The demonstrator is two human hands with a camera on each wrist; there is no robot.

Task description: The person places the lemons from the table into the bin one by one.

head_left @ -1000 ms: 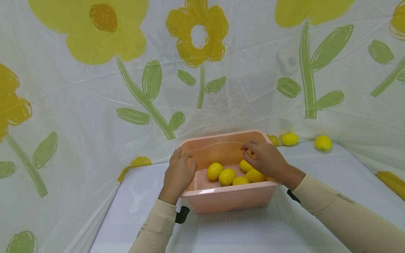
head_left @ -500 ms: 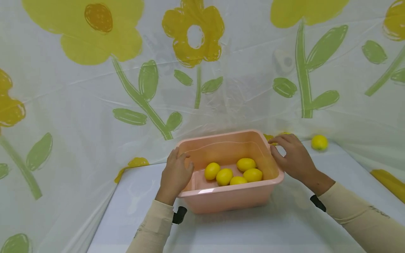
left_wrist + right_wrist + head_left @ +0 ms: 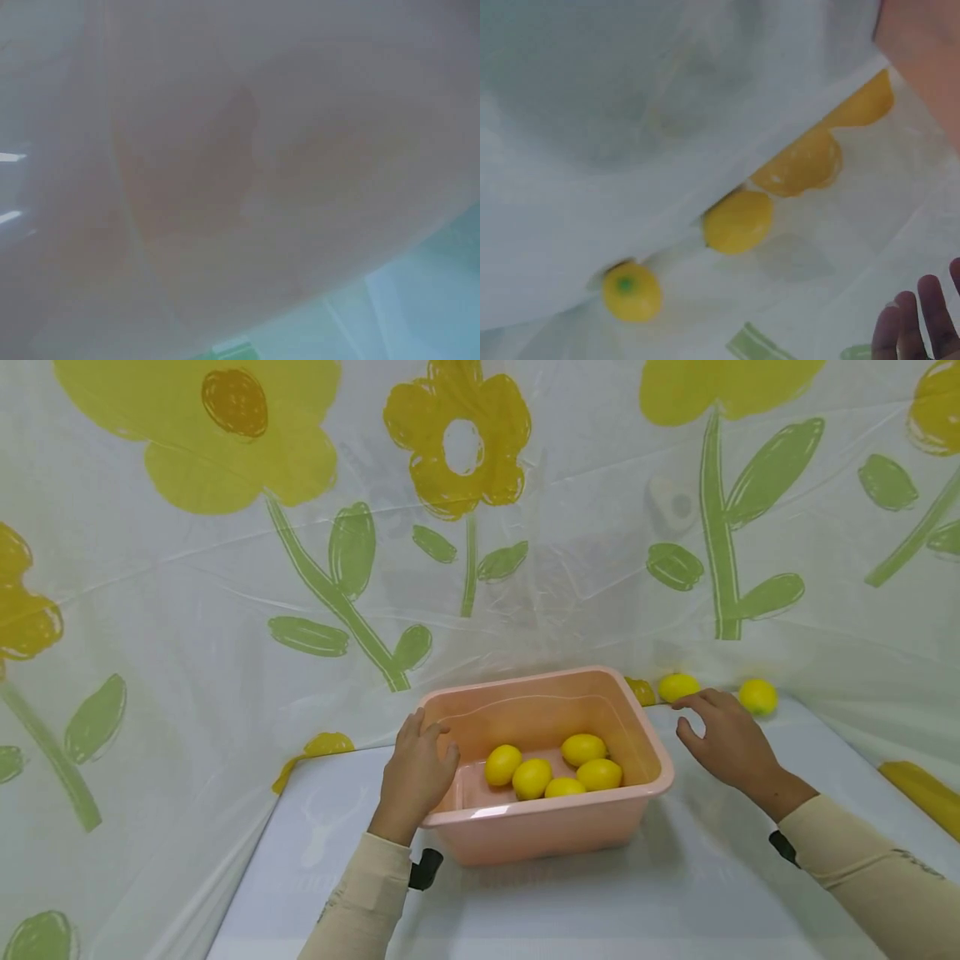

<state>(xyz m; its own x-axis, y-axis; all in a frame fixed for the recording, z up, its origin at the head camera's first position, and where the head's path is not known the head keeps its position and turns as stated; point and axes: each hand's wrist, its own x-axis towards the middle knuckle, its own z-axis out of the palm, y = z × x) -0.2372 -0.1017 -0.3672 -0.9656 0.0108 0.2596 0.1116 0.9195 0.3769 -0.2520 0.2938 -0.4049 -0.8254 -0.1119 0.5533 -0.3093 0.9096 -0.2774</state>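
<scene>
A pink plastic basin [image 3: 540, 831] sits on the white-covered table, with several yellow lemons [image 3: 504, 765] on its floor. My left hand [image 3: 414, 770] rests at the basin's left rim, fingers relaxed and thumb apart from them; a blurred pinkish surface [image 3: 195, 187] fills most of the left wrist view. Right of the basin, my right hand [image 3: 731, 739] is in the air, thumb and fingers apart, holding nothing. Just beyond its fingertips lies one lemon [image 3: 678, 687] at the back edge, with another lemon [image 3: 758, 697] further right. The right wrist view shows spread fingers [image 3: 932, 311] apart from both.
A white sheet printed with yellow flowers [image 3: 461, 443] hangs behind the table and meets its back edge. White tabletop [image 3: 330, 852] extends left of and in front of the basin. A black wrist strap piece [image 3: 426, 869] shows below the left hand.
My right hand has moved from above the basin out past its right rim, its fingers spreading. The lemon at the back edge, mostly covered half a second ago, shows again. My left hand stays put.
</scene>
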